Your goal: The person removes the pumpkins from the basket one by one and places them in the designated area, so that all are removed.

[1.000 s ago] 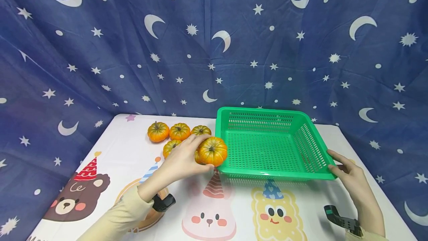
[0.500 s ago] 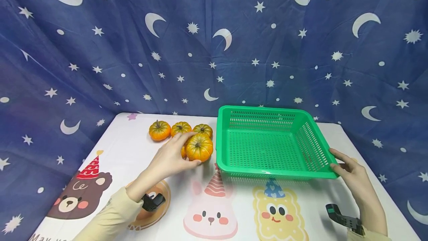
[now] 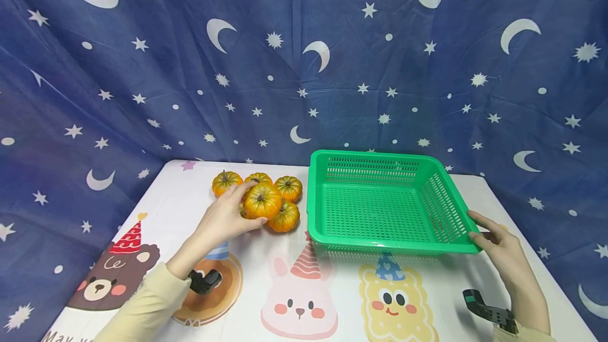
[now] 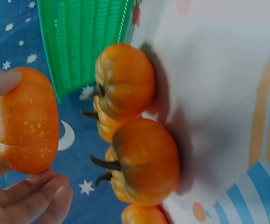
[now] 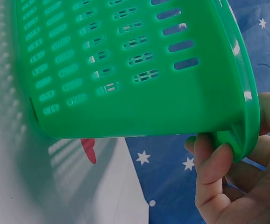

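A small orange pumpkin [image 3: 263, 200] is held in my left hand [image 3: 227, 216], raised over the other pumpkins. In the left wrist view the thumb and fingertips grip that pumpkin [image 4: 27, 120] from opposite sides, clear of the cloth. Below and around it stand several more pumpkins, among them one [image 3: 285, 217] at the front right and one [image 3: 288, 188] behind it; another under the held one is mostly hidden. At the right, my right hand [image 3: 503, 251] grips the rim of a green plastic basket [image 3: 380, 246]. Fingers curl under that rim [image 5: 252, 107] in the right wrist view. Nothing lies inside the basket.
A white tablecloth [image 3: 247, 300] with cartoon animals covers the table. Behind it and at both sides hangs a blue curtain [image 3: 266, 67] with moons and stars. Black camera mounts sit on both wrists.
My left hand has carried the pumpkin leftward, from beside the basket's left rim to above the pumpkin group. The front right pumpkin has come into view. My right hand keeps its grip.
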`<control>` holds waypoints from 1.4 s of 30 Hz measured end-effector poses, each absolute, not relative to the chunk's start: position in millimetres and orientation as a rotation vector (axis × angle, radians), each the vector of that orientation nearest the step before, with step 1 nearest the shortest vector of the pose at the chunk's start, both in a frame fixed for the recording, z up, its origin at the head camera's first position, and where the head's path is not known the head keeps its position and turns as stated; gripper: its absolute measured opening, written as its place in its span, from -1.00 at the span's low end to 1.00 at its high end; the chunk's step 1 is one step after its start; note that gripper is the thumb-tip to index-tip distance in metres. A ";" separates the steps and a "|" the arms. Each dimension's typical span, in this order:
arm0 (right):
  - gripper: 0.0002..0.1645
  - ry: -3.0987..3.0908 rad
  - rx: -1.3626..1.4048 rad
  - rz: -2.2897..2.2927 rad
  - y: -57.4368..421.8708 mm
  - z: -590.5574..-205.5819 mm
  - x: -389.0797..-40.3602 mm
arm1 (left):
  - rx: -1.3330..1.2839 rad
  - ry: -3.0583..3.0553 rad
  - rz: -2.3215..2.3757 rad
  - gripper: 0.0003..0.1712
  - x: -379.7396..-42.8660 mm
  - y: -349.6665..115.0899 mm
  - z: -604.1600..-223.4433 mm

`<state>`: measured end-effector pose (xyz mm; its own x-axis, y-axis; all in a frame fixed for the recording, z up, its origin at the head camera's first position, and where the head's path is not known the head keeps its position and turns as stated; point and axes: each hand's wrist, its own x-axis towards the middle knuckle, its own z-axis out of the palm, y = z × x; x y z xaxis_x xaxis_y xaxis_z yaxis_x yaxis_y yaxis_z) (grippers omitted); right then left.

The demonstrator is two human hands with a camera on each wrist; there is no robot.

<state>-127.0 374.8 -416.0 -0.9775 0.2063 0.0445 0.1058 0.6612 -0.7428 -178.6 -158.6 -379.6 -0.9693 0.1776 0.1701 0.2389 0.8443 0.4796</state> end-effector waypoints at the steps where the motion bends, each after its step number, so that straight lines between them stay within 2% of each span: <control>1: -0.35 -2.747 -0.258 1.218 374.9 -416.1 -126.9 | -0.318 -2.908 -0.780 -0.06 -179.4 -160.3 -379.7; 12: -0.36 -2.715 -0.267 1.277 382.8 -427.1 -130.5 | -0.247 -2.906 -0.758 -0.07 -186.2 -186.3 -389.0; 29: -0.34 -2.753 -0.267 1.223 373.6 -414.9 -126.2 | -0.127 -2.904 -0.828 -0.11 -188.2 -219.2 -401.5; 42: -0.34 -2.748 -0.268 1.225 374.2 -416.9 -127.0 | -0.006 -2.935 -0.886 -0.01 -195.6 -241.9 -416.0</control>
<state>-127.0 374.2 -416.9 -0.9770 0.2097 0.0386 0.1115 0.6568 -0.7458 -195.6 -241.9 -416.0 -0.9971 -0.0185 0.0737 0.0254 0.8330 0.5527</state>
